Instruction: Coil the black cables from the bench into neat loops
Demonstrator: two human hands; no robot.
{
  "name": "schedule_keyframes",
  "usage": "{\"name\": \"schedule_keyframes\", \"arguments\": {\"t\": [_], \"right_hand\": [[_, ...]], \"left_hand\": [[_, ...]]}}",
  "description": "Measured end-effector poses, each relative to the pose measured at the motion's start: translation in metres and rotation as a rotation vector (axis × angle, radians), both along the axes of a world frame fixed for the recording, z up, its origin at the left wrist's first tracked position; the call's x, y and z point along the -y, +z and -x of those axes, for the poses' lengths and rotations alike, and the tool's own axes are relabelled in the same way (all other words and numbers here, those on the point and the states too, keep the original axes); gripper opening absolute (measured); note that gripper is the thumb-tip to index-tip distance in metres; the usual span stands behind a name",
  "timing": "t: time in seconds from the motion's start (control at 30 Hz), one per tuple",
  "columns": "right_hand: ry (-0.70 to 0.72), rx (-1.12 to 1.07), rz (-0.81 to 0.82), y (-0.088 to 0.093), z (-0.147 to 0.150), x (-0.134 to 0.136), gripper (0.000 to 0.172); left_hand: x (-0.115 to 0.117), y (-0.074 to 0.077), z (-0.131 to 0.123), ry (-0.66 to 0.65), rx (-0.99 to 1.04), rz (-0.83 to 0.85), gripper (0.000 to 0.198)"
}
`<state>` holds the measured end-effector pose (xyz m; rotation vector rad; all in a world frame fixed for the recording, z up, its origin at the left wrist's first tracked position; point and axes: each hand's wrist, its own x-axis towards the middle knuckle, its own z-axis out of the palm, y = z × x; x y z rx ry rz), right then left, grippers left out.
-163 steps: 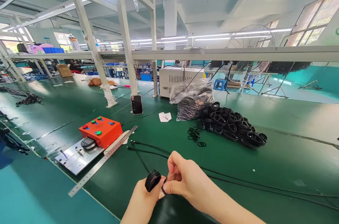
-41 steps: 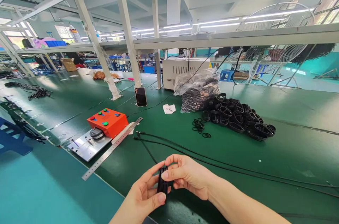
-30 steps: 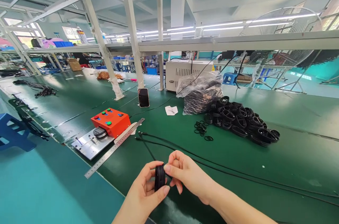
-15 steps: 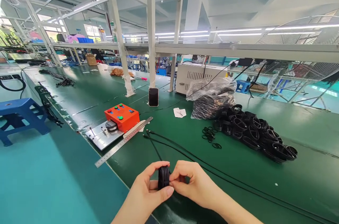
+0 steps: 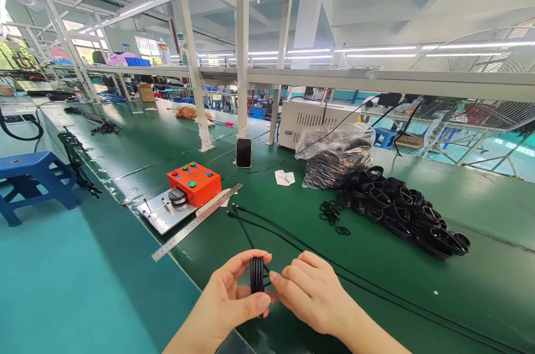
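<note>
My left hand (image 5: 228, 292) holds a small coil of black cable (image 5: 256, 276) upright between thumb and fingers. Just to the right, my right hand (image 5: 311, 292) is closed with its fingertips on a thin black strand (image 5: 267, 275) at the coil's side. Whether this strand is a band or part of the cable is unclear. Beyond the hands, straight black cables (image 5: 288, 237) run along the green table, their ends near the steel ruler (image 5: 198, 223). Small black loops (image 5: 330, 212) lie right of them, beside a heap of coiled cables (image 5: 401, 206).
An orange box with buttons (image 5: 195, 184) is joined to a metal plate with a dial gauge. A phone (image 5: 243, 153) leans on a post. A plastic bag of dark items (image 5: 334, 159) stands before a beige machine (image 5: 311, 120). On the floor at left is a blue stool (image 5: 35, 175).
My right hand has drawn slightly right, away from the coil, with its fingers more curled. The dark strand between the coil and my right fingertips now shows. My left hand keeps its hold.
</note>
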<state>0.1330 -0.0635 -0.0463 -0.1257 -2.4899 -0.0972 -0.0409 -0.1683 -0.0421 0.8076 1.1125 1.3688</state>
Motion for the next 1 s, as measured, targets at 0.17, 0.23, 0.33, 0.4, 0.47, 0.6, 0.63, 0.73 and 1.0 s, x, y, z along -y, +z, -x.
{"name": "schedule_keyframes", "arguments": {"t": [0.17, 0.23, 0.33, 0.4, 0.47, 0.6, 0.63, 0.73, 1.0], "right_hand": [[-0.023, -0.064, 0.707, 0.008, 0.005, -0.001, 0.024], [-0.046, -0.098, 1.137, 0.013, 0.008, 0.003, 0.032], [-0.008, -0.103, 1.618, 0.017, 0.013, 0.012, 0.043], [-0.008, -0.151, 1.772, 0.016, 0.017, 0.018, 0.046], [0.0, -0.212, 1.839, 0.015, 0.019, 0.02, 0.048], [0.051, -0.197, 1.759, 0.016, 0.016, 0.015, 0.046], [0.046, -0.166, 1.693, 0.018, 0.014, 0.012, 0.044], [-0.056, -0.107, 1.449, 0.028, 0.005, 0.004, 0.031], [-0.196, 0.234, 0.774, 0.016, 0.01, 0.015, 0.029]], "left_hand": [[0.002, -0.003, -0.001, 0.02, -0.006, 0.002, 0.058], [0.002, -0.003, -0.003, 0.023, -0.021, 0.017, 0.059], [0.003, 0.0, -0.007, -0.037, -0.031, 0.034, 0.061], [0.003, 0.001, -0.009, -0.063, -0.046, 0.037, 0.059], [0.003, 0.001, -0.01, -0.056, -0.081, 0.024, 0.053], [0.002, -0.005, -0.007, -0.048, -0.091, -0.01, 0.049], [0.002, -0.007, -0.006, -0.06, -0.048, -0.01, 0.054], [0.001, -0.012, -0.003, -0.111, 0.121, 0.003, 0.073], [-0.003, -0.016, -0.003, -0.336, 0.198, 0.042, 0.063]]}}
